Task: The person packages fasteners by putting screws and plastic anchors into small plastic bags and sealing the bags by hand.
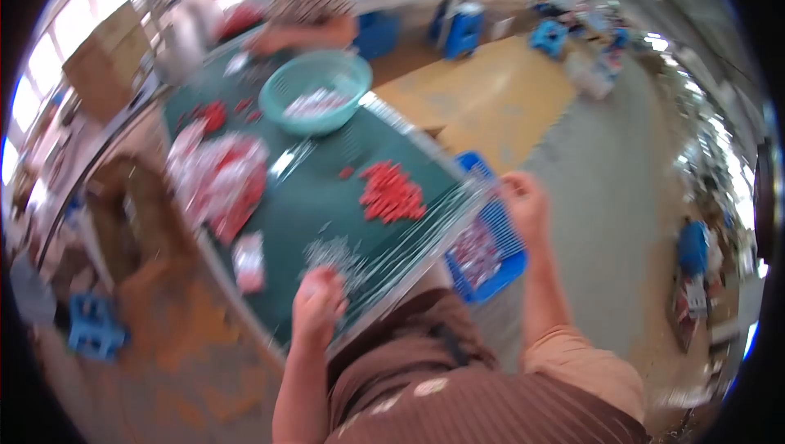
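My left hand (pixel 319 301) is closed at the table's near edge, beside a scatter of small clear pieces (pixel 335 256); what its fingers hold, if anything, is too blurred to tell. My right hand (pixel 523 199) is raised over the rim of a blue basket (pixel 513 257), its fingers closed, and something clear and faint seems to be at the fingertips. The basket holds small clear and reddish pieces (pixel 476 254). A pile of small red pieces (pixel 392 192) lies on the dark green tabletop (pixel 319 190).
A green basin (pixel 282 109) with whitish pieces stands at the table's far side, near another person (pixel 315 2). Clear bags with red contents (pixel 221 182) and a small packet (pixel 248 262) lie at the left. Blue stools (pixel 96 327) stand on the floor.
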`<action>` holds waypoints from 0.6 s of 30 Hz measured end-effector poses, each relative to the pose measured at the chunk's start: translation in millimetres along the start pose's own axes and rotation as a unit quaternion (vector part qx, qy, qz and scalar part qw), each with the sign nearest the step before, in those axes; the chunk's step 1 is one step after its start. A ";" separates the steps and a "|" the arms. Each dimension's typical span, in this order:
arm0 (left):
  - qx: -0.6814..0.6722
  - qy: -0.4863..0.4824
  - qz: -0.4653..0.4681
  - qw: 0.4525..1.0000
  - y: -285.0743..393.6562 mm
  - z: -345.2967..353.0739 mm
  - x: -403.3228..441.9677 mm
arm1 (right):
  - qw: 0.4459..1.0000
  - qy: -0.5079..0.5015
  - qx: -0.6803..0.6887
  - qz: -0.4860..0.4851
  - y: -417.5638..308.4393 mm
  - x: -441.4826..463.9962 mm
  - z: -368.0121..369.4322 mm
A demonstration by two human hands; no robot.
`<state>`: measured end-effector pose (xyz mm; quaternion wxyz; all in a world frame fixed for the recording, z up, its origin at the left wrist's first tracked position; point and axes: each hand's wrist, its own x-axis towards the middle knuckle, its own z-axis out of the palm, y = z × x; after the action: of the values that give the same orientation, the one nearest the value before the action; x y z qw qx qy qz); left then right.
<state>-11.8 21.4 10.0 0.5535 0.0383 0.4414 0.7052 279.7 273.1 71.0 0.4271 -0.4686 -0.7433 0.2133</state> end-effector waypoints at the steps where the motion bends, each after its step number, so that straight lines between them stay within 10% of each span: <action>1: -0.009 -0.047 0.026 0.999 -3.2 -2.1 2.1 | 0.995 0.048 -0.058 -0.068 4.0 1.2 -4.7; 10: 0.025 -0.072 0.083 0.994 -7.9 31.0 -0.5 | 0.921 -0.340 0.188 -0.023 -73.2 -73.1 76.2; 13: 0.051 -0.085 0.120 0.988 -7.4 31.1 -2.9 | 0.878 -0.405 0.252 0.028 -98.5 -100.3 106.8; 18: 0.086 -0.027 0.162 0.983 -19.7 20.5 -0.9 | 0.907 -0.339 0.179 -0.174 -127.3 -118.9 119.4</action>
<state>14.4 32.5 9.8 0.4385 0.1760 0.4731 0.7436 137.8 118.7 45.6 0.2565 -0.1470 -0.8624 0.4109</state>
